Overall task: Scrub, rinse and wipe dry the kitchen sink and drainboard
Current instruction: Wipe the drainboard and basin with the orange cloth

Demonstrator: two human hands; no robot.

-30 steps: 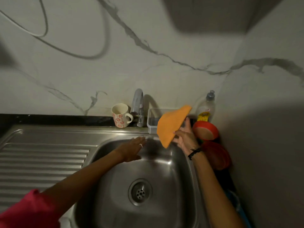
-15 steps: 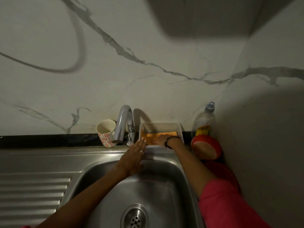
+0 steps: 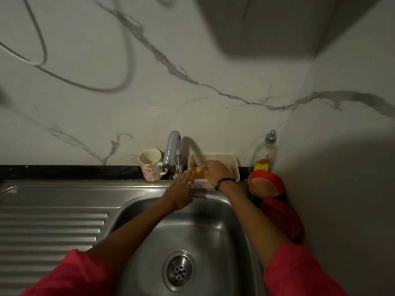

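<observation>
The stainless steel sink [image 3: 215, 227] fills the lower middle, with its drain [image 3: 179, 270] near the bottom and the ribbed drainboard [image 3: 49, 231] to the left. An orange cloth [image 3: 195, 168] lies inside a white rectangular tray [image 3: 235, 167] behind the sink. My right hand [image 3: 213, 171] is in the tray, fingers bent down onto the cloth. My left hand [image 3: 180, 190] lies flat with straight fingers on the sink's back rim, its fingertips against the tray's left side. The chrome tap [image 3: 173, 152] stands just left of the tray.
A floral mug [image 3: 150, 165] stands left of the tap. A clear dish soap bottle [image 3: 265, 154] is in the right corner, with a red bowl [image 3: 266, 186] and a red lid [image 3: 282, 218] in front of it. Marble walls close in behind and to the right.
My right hand carried the orange cloth from above the sink into the white tray and now presses on it there. My left hand moved up from the basin to the back rim.
</observation>
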